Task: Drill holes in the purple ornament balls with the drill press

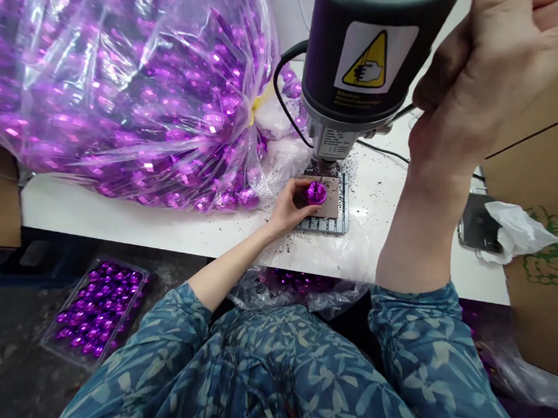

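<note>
My left hand (290,206) pinches a shiny purple faceted ball (316,193) between thumb and fingers. The ball rests on a brown board (329,206) over the slotted metal base (343,225) of a small bench drill press (356,61). Right above the ball is the drill's chuck (326,166); whether the bit touches the ball I cannot tell. High at the right, my right hand (479,76) is closed round the drill press lever (403,114), whose grip end is mostly hidden by my fingers.
A large clear bag (148,98) of purple faceted balls fills the left of the white table (116,220). Dark shavings surround the base. A phone (479,223) and crumpled tissue (521,232) lie right, beside a cardboard box (548,189). Below left is a clear tray (95,311) of balls.
</note>
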The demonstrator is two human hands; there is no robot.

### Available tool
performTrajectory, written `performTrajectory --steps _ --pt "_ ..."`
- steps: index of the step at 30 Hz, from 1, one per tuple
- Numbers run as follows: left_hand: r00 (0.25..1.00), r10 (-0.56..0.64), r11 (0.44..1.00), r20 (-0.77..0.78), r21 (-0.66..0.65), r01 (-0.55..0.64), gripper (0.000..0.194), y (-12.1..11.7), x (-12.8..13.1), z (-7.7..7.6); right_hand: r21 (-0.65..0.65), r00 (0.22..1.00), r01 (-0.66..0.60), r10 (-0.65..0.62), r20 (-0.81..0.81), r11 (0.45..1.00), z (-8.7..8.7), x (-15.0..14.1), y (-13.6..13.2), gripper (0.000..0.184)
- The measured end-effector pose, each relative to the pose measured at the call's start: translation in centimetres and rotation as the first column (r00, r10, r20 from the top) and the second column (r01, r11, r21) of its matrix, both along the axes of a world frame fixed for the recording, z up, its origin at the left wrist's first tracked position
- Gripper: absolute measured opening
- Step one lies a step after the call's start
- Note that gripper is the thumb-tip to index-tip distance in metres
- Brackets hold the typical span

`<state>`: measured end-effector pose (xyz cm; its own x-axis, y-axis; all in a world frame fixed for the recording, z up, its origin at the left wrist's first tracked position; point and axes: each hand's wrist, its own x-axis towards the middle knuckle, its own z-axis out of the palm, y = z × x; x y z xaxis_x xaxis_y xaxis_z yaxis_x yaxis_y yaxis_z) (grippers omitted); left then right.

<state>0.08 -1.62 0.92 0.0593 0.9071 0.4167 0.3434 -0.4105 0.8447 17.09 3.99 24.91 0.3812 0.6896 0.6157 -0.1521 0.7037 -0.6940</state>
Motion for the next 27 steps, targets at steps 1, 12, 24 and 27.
performTrajectory --steps 1,12,24,27 --pt "0.999 -0.003 1.000 -0.032 0.024 0.004 0.052 -0.9 -0.2 0.7 -0.010 1.000 0.001 0.000 0.030 1.000 0.0 0.1 0.4 0.029" --pt "0.595 -0.668 0.731 -0.446 -0.246 0.637 0.042 -12.7 -4.1 5.8 0.121 1.000 0.004 -0.004 -0.005 0.993 -1.2 0.3 2.0 0.030" --pt "0.867 0.273 0.962 -0.416 0.115 -0.247 0.012 13.5 -9.3 1.3 0.191 0.993 -0.042 0.061 -0.098 0.981 -1.4 -0.1 1.5 0.029" --pt "0.839 0.297 0.953 -0.456 0.091 -0.288 0.012 14.6 -9.0 1.2 0.183 0.994 -0.041 0.059 -0.094 0.982 -1.3 -0.1 1.2 0.029"
